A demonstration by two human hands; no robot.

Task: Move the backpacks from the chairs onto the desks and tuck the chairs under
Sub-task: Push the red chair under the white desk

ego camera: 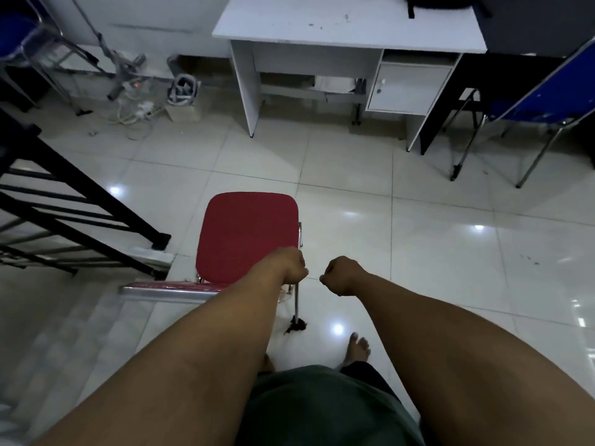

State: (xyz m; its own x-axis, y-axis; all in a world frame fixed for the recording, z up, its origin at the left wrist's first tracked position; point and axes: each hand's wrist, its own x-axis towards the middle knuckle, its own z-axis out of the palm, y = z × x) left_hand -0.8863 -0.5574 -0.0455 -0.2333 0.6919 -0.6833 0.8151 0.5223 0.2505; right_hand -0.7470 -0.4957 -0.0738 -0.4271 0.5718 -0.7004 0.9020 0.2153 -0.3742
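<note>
A red chair [246, 233] with a chrome frame stands on the tiled floor in front of me, its seat bare and facing a white desk [322, 30]. My left hand [291, 265] is curled at the right end of the chair's backrest and seems to grip it. Just to the right of the chair, my right hand [341, 275] is a closed fist in the air, holding nothing. A black backpack [441, 1] lies on the desk's far right corner, cut off by the frame's top edge.
A blue chair [544, 104] stands to the right of the desk, beside a dark desk. Another blue chair [19, 37] is at the far left. A black stair railing [80, 201] runs along the left. Cables and a power strip [141, 111] litter the floor left of the desk.
</note>
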